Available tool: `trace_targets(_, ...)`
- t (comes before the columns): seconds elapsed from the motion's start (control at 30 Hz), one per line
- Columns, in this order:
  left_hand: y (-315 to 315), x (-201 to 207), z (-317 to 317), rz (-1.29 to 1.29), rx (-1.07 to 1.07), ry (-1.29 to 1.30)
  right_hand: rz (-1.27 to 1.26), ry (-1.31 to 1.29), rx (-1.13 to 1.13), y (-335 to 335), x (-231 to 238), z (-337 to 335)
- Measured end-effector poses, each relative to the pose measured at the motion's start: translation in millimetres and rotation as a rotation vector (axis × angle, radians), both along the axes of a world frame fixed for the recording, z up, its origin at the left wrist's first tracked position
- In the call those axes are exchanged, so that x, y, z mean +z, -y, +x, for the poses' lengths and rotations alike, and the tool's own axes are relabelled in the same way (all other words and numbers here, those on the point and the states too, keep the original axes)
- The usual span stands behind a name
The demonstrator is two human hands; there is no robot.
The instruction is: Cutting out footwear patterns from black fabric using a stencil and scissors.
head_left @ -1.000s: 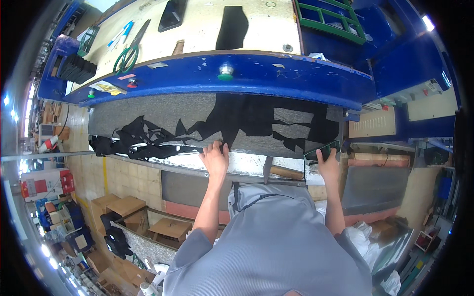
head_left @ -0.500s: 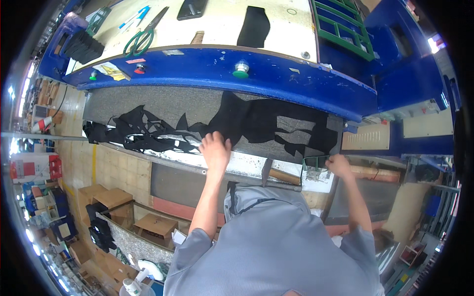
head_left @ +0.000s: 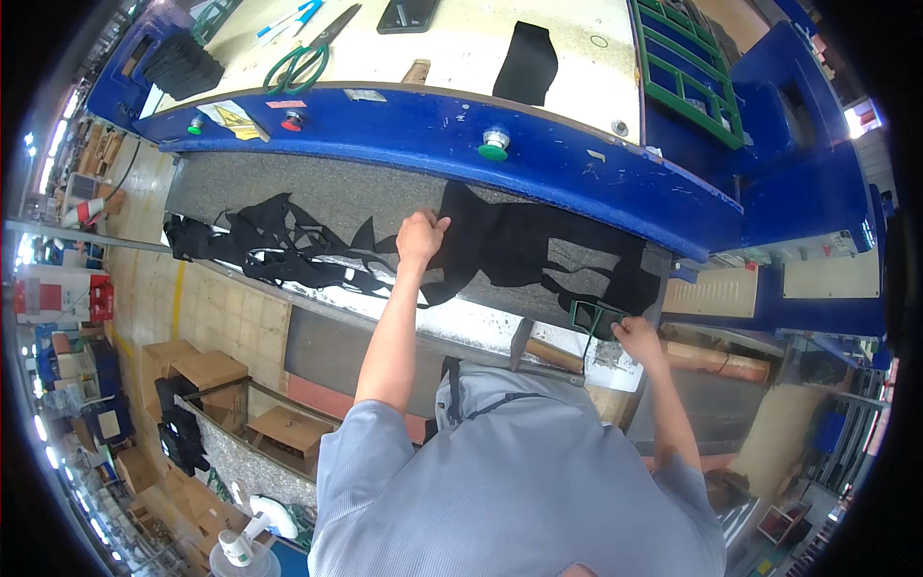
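A long sheet of black fabric (head_left: 519, 231), with cut-out openings and ragged strips, lies across the grey work surface. At its middle my left hand (head_left: 421, 238) is closed, pinching the cloth near a torn edge. My right hand (head_left: 637, 341) is closed on a small green frame (head_left: 588, 313), thin-walled like a cutting die, at the sheet's right end. The frame is tilted and partly overlaps the fabric's lower edge; my fingers hide its right side. Tangled black strips (head_left: 279, 260) trail off to the left.
Beyond the blue machine beam (head_left: 385, 125) with its green push button (head_left: 493, 144) is a pale table holding green-handled scissors (head_left: 296, 69), a phone (head_left: 408, 13), a black cut piece (head_left: 526, 63) and a black stack (head_left: 183, 65). A green rack (head_left: 687, 82) stands right; cardboard boxes (head_left: 207, 375) sit lower left.
My left hand has moved up and farther onto the fabric, its fingers closing. My right hand has shifted left and slightly down, and the green frame has tilted and moved left with it.
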State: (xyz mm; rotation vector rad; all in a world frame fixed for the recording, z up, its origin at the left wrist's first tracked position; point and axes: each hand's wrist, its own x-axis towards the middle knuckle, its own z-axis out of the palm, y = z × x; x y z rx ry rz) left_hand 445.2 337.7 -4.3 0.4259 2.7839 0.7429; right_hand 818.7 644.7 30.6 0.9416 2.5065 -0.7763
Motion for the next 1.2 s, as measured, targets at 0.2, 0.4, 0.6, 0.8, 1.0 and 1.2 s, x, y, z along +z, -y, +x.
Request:
trace_targets(0.2,-12,19,23,-0.011,0.214,-0.042,0.151,-0.295,0.018,6,23,4)
trace_targets(0.4,-69,18,71,0.017,-0.182,-0.558,0.234,-0.232,0.263,28,23,9)
trace_targets(0.6,-119,-13,146,0.213,-0.618,-0.161,0.251,-0.214,0.268,33,17,-2)
trace_targets(0.8,-98,-6,119,0.172,-0.274,-0.162,0.233,-0.294,0.294,29,20,-3)
trace_targets(1.0,-32,48,52,1.008,-0.026,0.817,-0.052,-0.337,0.252,48,46,-39)
trace_targets(1.2,38,-19,34,0.963,0.296,0.365,0.024,-0.532,0.402,99,37,-158)
